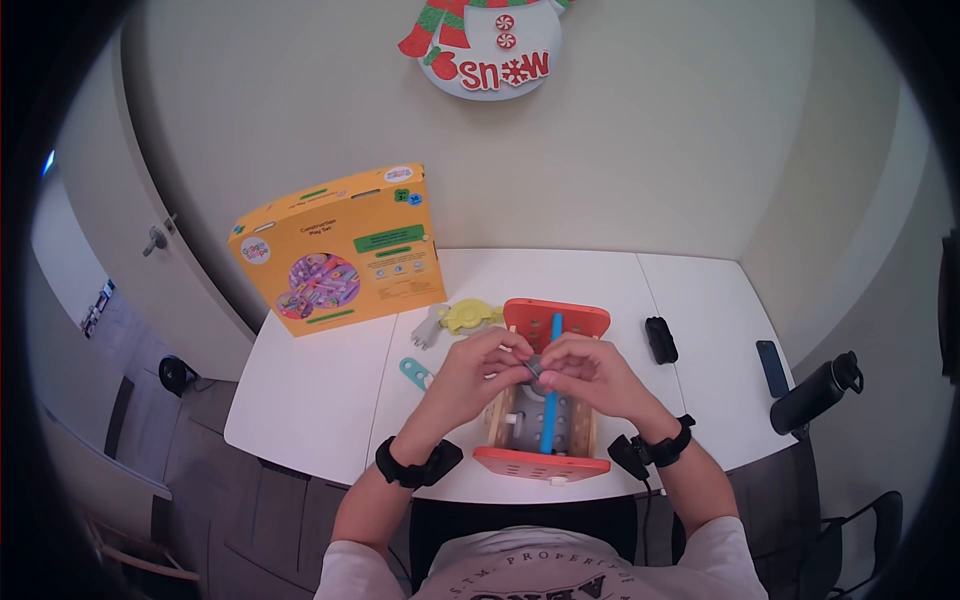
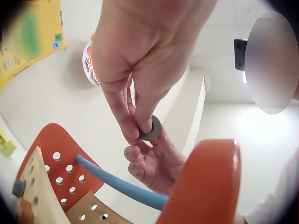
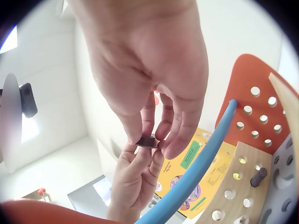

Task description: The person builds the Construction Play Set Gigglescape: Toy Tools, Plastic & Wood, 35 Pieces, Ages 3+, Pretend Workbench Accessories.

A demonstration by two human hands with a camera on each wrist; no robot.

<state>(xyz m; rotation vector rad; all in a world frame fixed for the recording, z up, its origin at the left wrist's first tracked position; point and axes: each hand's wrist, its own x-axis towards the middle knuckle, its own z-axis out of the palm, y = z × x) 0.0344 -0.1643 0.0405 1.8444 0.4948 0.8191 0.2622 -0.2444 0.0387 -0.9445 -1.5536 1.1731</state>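
Observation:
A small grey ring-shaped piece (image 2: 157, 128) is pinched between the fingers and thumbs of both hands, seen edge-on in the right wrist view. My left hand (image 1: 468, 378) grips it from one side, my right hand (image 1: 598, 376) from the other, fingertips meeting around it. Both hands hover over a toy toolbox with red end panels (image 1: 540, 463), perforated wooden sides (image 3: 233, 186) and a blue handle bar (image 1: 549, 425). Grey pieces (image 1: 530, 430) lie inside it, partly hidden by the hands. A dark grey bolt (image 3: 259, 177) pokes through one wooden side.
Left of the toolbox lie a yellow-green piece (image 1: 470, 316), a grey toy tool (image 1: 430, 328) and a teal strip with holes (image 1: 414, 373). A yellow box (image 1: 350, 250) stands at the back left. To the right are a black case (image 1: 660, 340), a phone (image 1: 772, 369) and a black bottle (image 1: 810, 397).

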